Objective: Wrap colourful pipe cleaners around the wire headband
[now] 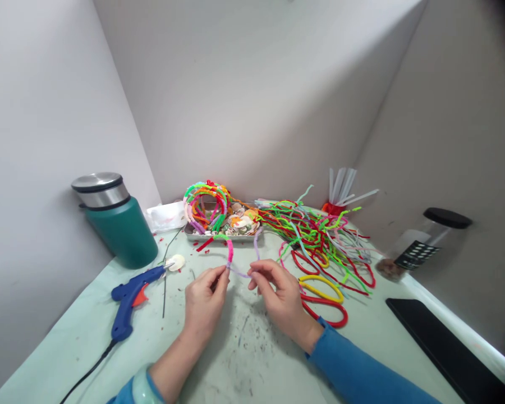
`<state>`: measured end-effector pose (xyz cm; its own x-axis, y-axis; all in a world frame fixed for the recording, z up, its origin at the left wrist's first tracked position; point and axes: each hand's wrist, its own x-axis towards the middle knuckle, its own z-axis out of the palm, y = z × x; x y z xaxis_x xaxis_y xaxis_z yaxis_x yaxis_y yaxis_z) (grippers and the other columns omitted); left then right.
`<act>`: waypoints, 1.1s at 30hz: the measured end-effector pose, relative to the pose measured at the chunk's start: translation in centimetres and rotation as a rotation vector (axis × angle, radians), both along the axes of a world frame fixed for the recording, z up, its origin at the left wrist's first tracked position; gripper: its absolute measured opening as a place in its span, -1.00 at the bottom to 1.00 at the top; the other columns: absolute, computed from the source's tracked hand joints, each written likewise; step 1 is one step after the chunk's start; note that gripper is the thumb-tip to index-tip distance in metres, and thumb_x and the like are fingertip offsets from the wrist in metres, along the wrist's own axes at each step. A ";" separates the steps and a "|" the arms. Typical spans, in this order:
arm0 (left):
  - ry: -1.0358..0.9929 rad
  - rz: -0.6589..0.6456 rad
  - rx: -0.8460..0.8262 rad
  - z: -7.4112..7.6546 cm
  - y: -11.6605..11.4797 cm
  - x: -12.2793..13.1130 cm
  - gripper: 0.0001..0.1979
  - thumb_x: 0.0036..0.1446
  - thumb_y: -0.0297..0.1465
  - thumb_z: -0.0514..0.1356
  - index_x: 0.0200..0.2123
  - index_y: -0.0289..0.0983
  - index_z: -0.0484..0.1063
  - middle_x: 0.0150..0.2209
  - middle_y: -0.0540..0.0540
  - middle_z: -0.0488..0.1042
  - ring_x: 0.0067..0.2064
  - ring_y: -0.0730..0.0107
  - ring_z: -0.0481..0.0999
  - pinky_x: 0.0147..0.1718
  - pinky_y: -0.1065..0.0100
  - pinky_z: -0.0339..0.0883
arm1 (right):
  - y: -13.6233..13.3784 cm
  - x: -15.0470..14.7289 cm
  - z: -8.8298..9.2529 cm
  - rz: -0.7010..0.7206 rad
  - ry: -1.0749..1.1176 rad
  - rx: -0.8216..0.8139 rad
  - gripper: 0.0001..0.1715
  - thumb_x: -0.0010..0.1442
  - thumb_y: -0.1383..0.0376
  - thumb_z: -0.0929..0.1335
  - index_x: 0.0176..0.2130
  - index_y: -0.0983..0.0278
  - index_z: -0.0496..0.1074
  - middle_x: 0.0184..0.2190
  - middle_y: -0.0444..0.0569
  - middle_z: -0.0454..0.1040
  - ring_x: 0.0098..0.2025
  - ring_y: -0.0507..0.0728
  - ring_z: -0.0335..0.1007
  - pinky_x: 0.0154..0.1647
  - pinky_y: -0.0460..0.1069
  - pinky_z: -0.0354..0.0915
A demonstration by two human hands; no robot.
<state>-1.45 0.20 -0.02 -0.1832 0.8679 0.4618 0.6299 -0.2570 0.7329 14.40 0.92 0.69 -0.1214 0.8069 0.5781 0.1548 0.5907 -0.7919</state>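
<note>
A purple pipe cleaner [238, 273] stretches between my two hands low over the table. My left hand [208, 294] is closed, thumb and forefinger pinching it where it meets a curved pipe cleaner [230, 252] coloured pink, green and dark red. On the other side, my right hand [278, 294] pinches the purple strand, whose loose end rises above the fingers. Behind the hands, a metal tray [235, 238] holds shells [242, 221] and a stack of multicoloured pipe cleaner rings [208, 205].
Left lie a blue glue gun [128, 297], a white disc [175, 262] and a green bottle [120, 230]. A heap of pipe cleaners [311, 230] and scissors with red and yellow handles [326, 289] lie right, near glue sticks [343, 185], a jar [421, 247] and a black slab [441, 342].
</note>
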 end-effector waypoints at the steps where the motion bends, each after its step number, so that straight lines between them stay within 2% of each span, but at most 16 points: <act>1: 0.024 -0.013 0.000 -0.1 0.0 0.0 -0.76 0.11 -0.30 0.06 -0.32 -0.28 0.49 -0.50 -0.02 0.48 -0.50 0.45 0.43 -0.48 0.47 0.27 | -0.1 0.0 0.1 0.023 -0.003 0.017 -0.85 0.19 0.37 0.24 -0.21 0.26 0.34 -0.38 -0.06 0.40 -0.44 0.01 0.39 -0.39 -0.08 0.32; 7: 0.274 -0.164 -0.052 -0.3 -0.2 0.3 -0.78 0.12 -0.41 0.04 -0.32 -0.23 0.49 -0.46 -0.04 0.48 -0.45 0.43 0.42 -0.44 0.45 0.21 | -0.4 0.2 1.0 0.102 -0.094 0.161 -0.82 0.18 0.42 0.23 -0.24 0.25 0.37 -0.40 -0.06 0.42 -0.33 0.05 0.37 -0.26 -0.04 0.30; 12: 0.398 -0.278 -0.059 -0.3 -0.6 0.8 -0.77 0.14 -0.41 0.02 -0.36 -0.23 0.49 -0.50 -0.04 0.42 -0.47 0.44 0.39 -0.48 0.46 0.14 | -0.3 0.3 1.3 0.081 -0.123 0.145 -0.82 0.19 0.40 0.21 -0.26 0.26 0.38 -0.38 -0.04 0.42 -0.31 0.06 0.36 -0.25 -0.04 0.29; 14: 0.393 -0.285 -0.064 -0.3 -0.7 0.9 -0.76 0.14 -0.38 0.03 -0.41 -0.25 0.48 -0.52 -0.04 0.41 -0.48 0.45 0.37 -0.49 0.46 0.12 | -0.2 0.2 1.3 0.097 -0.138 0.136 -0.81 0.19 0.40 0.21 -0.24 0.25 0.38 -0.37 -0.05 0.42 -0.30 0.06 0.37 -0.24 -0.04 0.30; 20: 0.240 -0.257 -0.130 0.0 -0.5 0.7 -0.70 0.14 -0.32 0.01 -0.46 -0.27 0.49 -0.57 -0.01 0.39 -0.54 0.48 0.31 -0.53 0.48 0.09 | 0.2 0.1 0.9 0.115 -0.116 0.033 -0.60 0.19 0.39 0.21 0.04 0.20 0.25 -0.16 0.00 0.42 -0.16 0.08 0.37 -0.15 -0.02 0.31; 24: 0.136 -0.207 -0.187 0.3 -0.3 0.5 -0.62 0.12 -0.21 0.02 -0.58 -0.30 0.43 -0.64 0.02 0.32 -0.57 0.50 0.24 -0.57 0.49 0.06 | 0.6 0.2 0.6 0.018 -0.070 -0.018 -0.75 0.19 0.34 0.23 -0.11 0.24 0.32 -0.23 -0.02 0.44 -0.24 0.06 0.39 -0.21 -0.04 0.31; 26: 0.106 -0.197 -0.202 0.4 -0.3 0.5 -0.59 0.11 -0.18 0.02 -0.62 -0.30 0.40 -0.66 0.04 0.29 -0.58 0.51 0.22 -0.58 0.49 0.06 | 0.8 0.2 0.4 -0.052 -0.070 -0.077 -0.85 0.18 0.28 0.24 -0.24 0.26 0.34 -0.36 -0.05 0.44 -0.35 0.05 0.38 -0.32 -0.08 0.30; 28: 0.090 -0.209 -0.203 0.5 -0.3 0.5 -0.59 0.11 -0.18 0.02 -0.64 -0.31 0.38 -0.66 0.04 0.29 -0.57 0.51 0.23 -0.57 0.49 0.06 | 1.1 0.2 0.1 -0.058 -0.098 -0.198 -0.81 0.17 0.19 0.25 -0.34 0.27 0.33 -0.48 -0.11 0.41 -0.49 0.02 0.34 -0.48 -0.11 0.26; 33: 0.085 -0.234 -0.211 0.6 -0.3 0.5 -0.59 0.12 -0.22 0.01 -0.64 -0.31 0.39 -0.66 0.03 0.31 -0.57 0.50 0.24 -0.56 0.48 0.06 | 1.8 -0.2 -0.8 0.172 -0.041 -0.596 -0.66 0.13 0.06 0.25 -0.43 0.29 0.29 -0.61 -0.18 0.36 -0.72 -0.06 0.20 -0.74 -0.16 0.09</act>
<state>-0.92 -0.12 0.58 0.0643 0.9601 0.2721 0.6327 -0.2501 0.7329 14.19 2.75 -0.09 -0.2910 0.9564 0.0262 0.1340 0.0678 -0.9887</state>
